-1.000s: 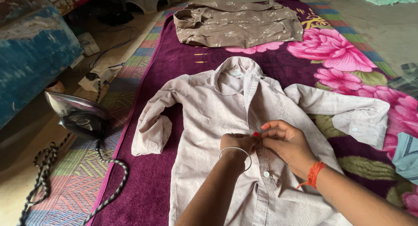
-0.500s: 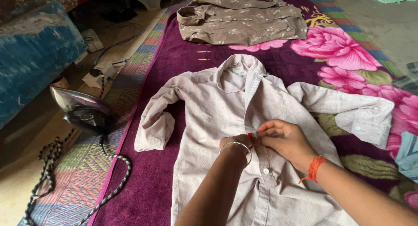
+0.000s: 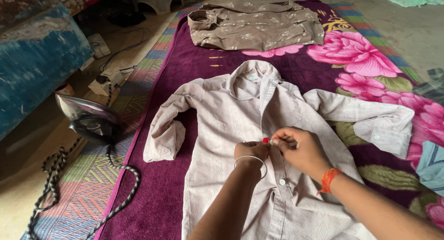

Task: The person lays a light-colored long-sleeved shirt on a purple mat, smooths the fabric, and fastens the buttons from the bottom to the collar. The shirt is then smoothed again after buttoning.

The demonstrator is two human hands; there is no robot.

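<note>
Left hand [image 3: 252,152]: your fingertips pinch the shirt's [image 3: 222,129] button strip at mid-chest, holding one edge steady.
Right hand [image 3: 300,150]: pinched on the same spot from the other side, touching your left, so the two edges meet.
Shirt: lies face up and flat on the blanket [image 3: 185,64], collar away from you, sleeves spread out.
Around: a folded brown shirt [image 3: 256,25] beyond the collar; an iron [image 3: 88,120] off the blanket to your left, its cord [image 3: 51,184] trailing on the floor.
In the way: nothing lies on the front.
</note>
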